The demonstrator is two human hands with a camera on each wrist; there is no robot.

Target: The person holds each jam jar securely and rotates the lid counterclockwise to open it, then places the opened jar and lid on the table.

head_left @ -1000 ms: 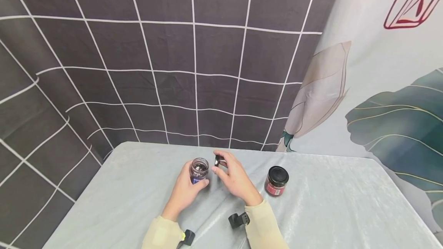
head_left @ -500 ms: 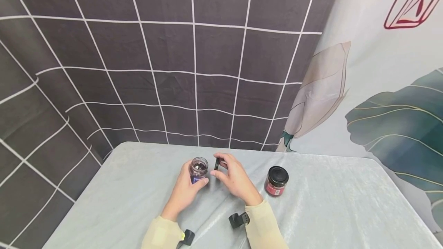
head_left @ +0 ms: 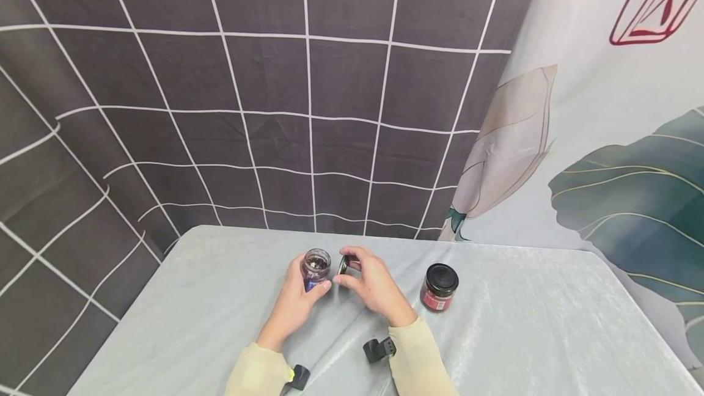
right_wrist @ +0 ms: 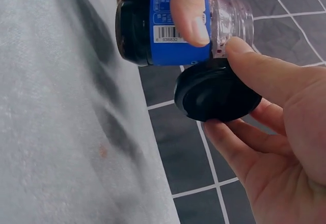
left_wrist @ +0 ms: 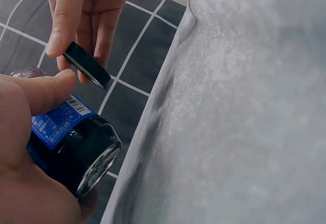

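Glass jar with a blue label (head_left: 316, 269) sits in the left hand (head_left: 295, 303), fingers curled around its body, thumb (left_wrist: 43, 89) pressed on the label side, and the mouth is uncovered. It's near the middle of the table (head_left: 528, 335), toward the back edge. In the left wrist view the jar (left_wrist: 71, 150) looks dark inside, and the barcode on the label shows under the thumb.

Right next to the jar's mouth, the right hand (head_left: 375, 286) pinches a black lid (head_left: 343, 264), thumb on one side of the rim and fingers (right_wrist: 244, 137) cupped behind it. The lid is tilted on edge, not flat. From the right wrist view the lid (right_wrist: 216, 95) sits just below the clear threaded neck of the jar (right_wrist: 168, 28), really close, though I can't tell if they actually touch.

Off to the right of both hands, well apart from them, stands a second jar with a red label (head_left: 439, 288), upright with its black lid screwed on. The table is covered in a pale grey velvety cloth, and behind it hangs a dark backdrop with a white grid (head_left: 247, 109).
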